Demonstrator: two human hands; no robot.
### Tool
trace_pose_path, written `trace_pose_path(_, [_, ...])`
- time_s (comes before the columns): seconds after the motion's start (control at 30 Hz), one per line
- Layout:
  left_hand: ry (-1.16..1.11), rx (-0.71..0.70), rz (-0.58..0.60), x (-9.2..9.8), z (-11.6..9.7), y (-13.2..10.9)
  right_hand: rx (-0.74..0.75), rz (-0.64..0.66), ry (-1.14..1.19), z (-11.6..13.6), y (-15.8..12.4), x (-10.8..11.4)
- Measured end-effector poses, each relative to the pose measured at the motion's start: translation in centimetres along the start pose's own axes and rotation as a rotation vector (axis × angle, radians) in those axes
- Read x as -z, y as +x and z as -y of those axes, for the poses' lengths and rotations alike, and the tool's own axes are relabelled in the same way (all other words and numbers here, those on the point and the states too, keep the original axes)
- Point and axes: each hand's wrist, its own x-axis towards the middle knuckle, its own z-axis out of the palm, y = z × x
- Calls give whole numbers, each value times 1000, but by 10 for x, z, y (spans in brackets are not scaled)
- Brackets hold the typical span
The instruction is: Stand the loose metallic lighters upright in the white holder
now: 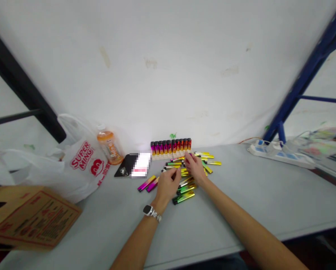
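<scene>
One pale tray (162,156) stands against the wall at the back of the bench (241,202), with a row of upright lighters (170,146) packed side by side in it, dark tops over red and pink bodies. In front of it a heap of loose lighters (184,189) lies flat, in green, yellow and magenta. The left hand (166,185), with a wristwatch (148,210) at the wrist, rests on the near side of the heap with its fingers curled in; I cannot tell whether it grips a lighter. The right hand (196,168) lies over the heap with fingers stretched toward the tray, tips just short of it; I cannot tell whether it pinches anything. To the left, a white plastic bag (80,165) reads "SUPER MING" in red. An orange bottle (110,148) stands beside it. The print on the cardboard box (29,221) is too small to read.
</scene>
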Motion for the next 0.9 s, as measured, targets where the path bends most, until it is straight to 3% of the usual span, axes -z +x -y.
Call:
trace_pose_path(0.17, [9, 22, -23, -1, 1, -1, 139, -143, -339, -14, -8, 9])
trace_pose_path(0.3, [12, 32, -28, -1, 2, -1, 231, -180, -499, -13, -12, 9])
trace_pose_path(0.9, [-22, -16, 23, -4, -4, -4, 253, -154, -468, -14, -21, 10])
